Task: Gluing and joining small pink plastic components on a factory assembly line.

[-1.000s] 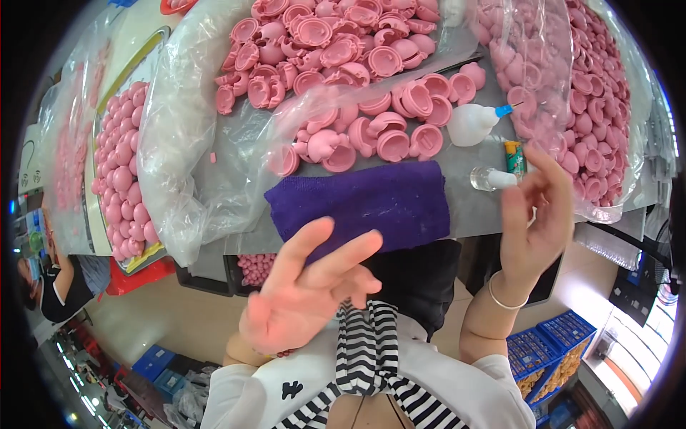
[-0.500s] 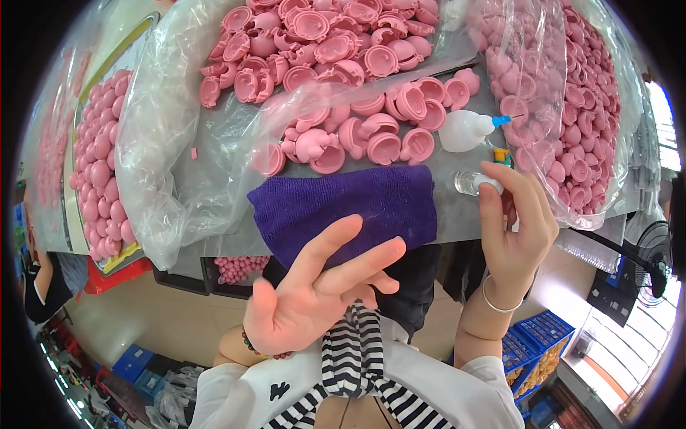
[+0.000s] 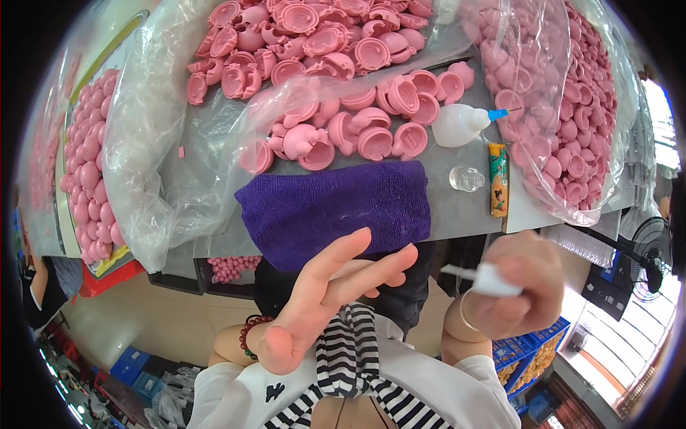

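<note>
Near the table (image 3: 454,218), right hand (image 3: 529,286) holds white cap (image 3: 493,281)

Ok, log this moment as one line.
Right grip: holds cap; left grip: open, empty; clear bottle: uncapped; cloth: on table

I have the towel (image 3: 336,204) lying at the near edge of the table (image 3: 464,214). Behind it I see a group of shells (image 3: 374,143), and behind those a larger shell heap (image 3: 325,41), with plastic film (image 3: 139,164) running between the 2 and down their left. Right of the group lies the squeeze bottle (image 3: 456,126); in front of that, the small jar (image 3: 466,179), with the tube (image 3: 498,184) just to its right. Farther right is the bag (image 3: 582,217), more shells inside. Left of the film sits the tray (image 3: 114,260) of balls (image 3: 89,175). From my view, the left hand (image 3: 321,300) overlaps the towel's near side; the right hand (image 3: 527,286), holding the applicator cap (image 3: 496,281), is to its right.
</note>
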{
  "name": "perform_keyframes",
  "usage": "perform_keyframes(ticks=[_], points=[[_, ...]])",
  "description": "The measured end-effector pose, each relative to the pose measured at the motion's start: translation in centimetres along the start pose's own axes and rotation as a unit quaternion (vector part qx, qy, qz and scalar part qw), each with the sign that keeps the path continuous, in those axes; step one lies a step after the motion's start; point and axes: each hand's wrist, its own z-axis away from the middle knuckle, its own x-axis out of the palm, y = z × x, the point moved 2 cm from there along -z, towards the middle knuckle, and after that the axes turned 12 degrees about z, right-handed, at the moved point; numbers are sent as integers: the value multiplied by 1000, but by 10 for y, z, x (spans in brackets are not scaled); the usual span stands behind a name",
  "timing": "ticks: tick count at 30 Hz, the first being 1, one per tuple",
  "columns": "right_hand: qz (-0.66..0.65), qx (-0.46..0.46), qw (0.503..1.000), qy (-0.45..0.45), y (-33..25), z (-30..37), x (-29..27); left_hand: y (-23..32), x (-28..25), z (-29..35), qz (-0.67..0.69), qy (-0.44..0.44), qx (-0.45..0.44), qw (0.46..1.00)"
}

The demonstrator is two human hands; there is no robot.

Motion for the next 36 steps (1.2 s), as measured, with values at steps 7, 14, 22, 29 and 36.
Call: perform_keyframes(ticks=[7,14,22,29,36], points=[[-5,16,996,-86,-1,-8,8,-1,2,-2,10,-14,12,1000],[23,7,992,-123,-5,-8,12,-1,4,-1,25,-5,0,1000],[45,6,992,-116,-7,-9,11,-4,3,0,44,7,8,999],[11,4,991,-133,-5,-8,13,2,1,0,123,-3,-42,992],[-10,-26,993,-114,-1,-4,15,-2,1,0,297,47,-46,953]])
